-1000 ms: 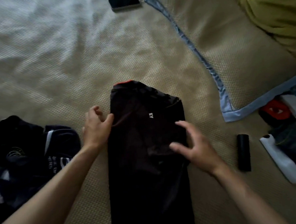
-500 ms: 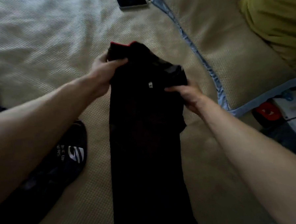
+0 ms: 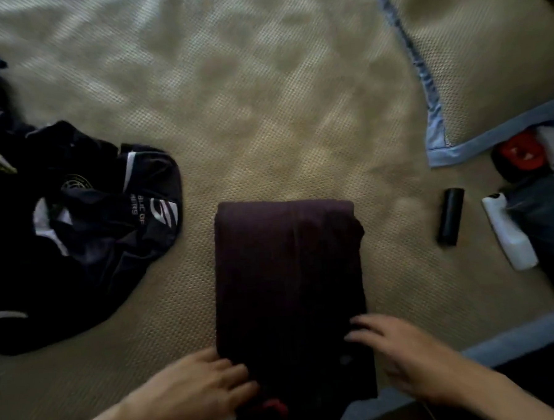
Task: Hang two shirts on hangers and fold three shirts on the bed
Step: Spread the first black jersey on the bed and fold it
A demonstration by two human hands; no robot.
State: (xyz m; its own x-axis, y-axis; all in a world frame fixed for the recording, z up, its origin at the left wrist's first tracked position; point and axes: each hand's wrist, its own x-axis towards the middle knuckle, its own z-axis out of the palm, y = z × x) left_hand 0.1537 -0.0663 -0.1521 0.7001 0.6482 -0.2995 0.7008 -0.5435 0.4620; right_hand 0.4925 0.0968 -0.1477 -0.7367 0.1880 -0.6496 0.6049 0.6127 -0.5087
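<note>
Head view, looking down on a tan bed cover [image 3: 264,120]: well left of the folded dark shirt [image 3: 288,273] lies a crumpled heap of dark printed shirts [image 3: 77,220]. The folded shirt sits as a neat rectangle near the bed's front edge, with the left hand [image 3: 195,390] flat at its lower left corner, fingers together on the cloth, and the right hand [image 3: 402,351] at its lower right edge, fingers slightly spread and resting on it. Right of the shirt lie a small black cylinder [image 3: 451,216] and, further right, a white bottle [image 3: 508,233].
</note>
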